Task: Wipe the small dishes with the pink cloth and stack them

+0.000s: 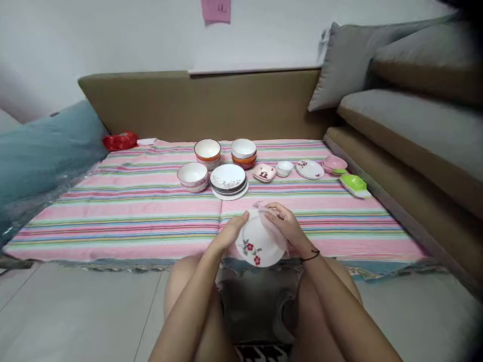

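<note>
My left hand grips the left rim of a white plate with red flowers and grey leaves. The plate is held tilted just above my lap, at the front edge of the striped cloth. My right hand is closed on a thin, pale pinkish wiping cloth, which lies over the plate's right side and rim. Part of my right fingers is behind the cloth. Nearest beyond my hands stands a stack of plates, the top one with a dark floral pattern.
On the striped cloth stand several bowls, square dishes, small white dishes, flowered plates, pink bowls and a green dish. Grey cushions rise at right, a blue cushion at left.
</note>
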The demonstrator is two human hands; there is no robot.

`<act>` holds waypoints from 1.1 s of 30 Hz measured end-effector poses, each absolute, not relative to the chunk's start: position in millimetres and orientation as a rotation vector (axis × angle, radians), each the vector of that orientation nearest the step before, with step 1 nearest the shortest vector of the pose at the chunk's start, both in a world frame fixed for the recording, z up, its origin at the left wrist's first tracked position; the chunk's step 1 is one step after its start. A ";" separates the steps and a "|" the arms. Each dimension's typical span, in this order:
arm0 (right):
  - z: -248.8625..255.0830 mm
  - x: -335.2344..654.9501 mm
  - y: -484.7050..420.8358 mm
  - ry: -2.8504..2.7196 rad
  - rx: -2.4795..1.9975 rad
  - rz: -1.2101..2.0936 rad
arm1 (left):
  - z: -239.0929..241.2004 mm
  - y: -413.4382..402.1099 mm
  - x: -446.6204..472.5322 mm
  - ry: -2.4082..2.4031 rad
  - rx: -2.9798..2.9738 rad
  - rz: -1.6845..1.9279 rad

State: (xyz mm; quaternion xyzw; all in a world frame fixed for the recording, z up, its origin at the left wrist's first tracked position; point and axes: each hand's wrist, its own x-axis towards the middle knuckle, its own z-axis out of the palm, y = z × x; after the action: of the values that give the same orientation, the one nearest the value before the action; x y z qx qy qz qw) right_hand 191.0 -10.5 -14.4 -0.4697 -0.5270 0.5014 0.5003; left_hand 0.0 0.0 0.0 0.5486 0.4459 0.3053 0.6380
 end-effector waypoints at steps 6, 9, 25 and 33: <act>-15.1 184.8 -8.0 -1.565 -1.094 1.157 | -3.5 0.0 1.0 0.990 1.388 0.571; -15.5 183.8 -6.8 -1.570 -1.101 1.076 | -3.8 1.2 0.8 0.984 1.368 0.630; -25.3 188.1 -3.0 -1.474 -1.396 0.845 | -7.7 4.0 3.8 1.140 1.264 0.830; -27.7 185.7 -3.4 -1.363 -1.362 0.950 | -14.7 10.6 5.5 1.266 1.012 1.118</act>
State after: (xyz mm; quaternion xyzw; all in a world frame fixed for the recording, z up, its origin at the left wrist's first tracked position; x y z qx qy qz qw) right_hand 185.7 -3.4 -27.7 -0.5576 -0.5576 0.3888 0.4765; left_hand 5.5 10.6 -14.7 0.4282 0.5355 0.4729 0.5534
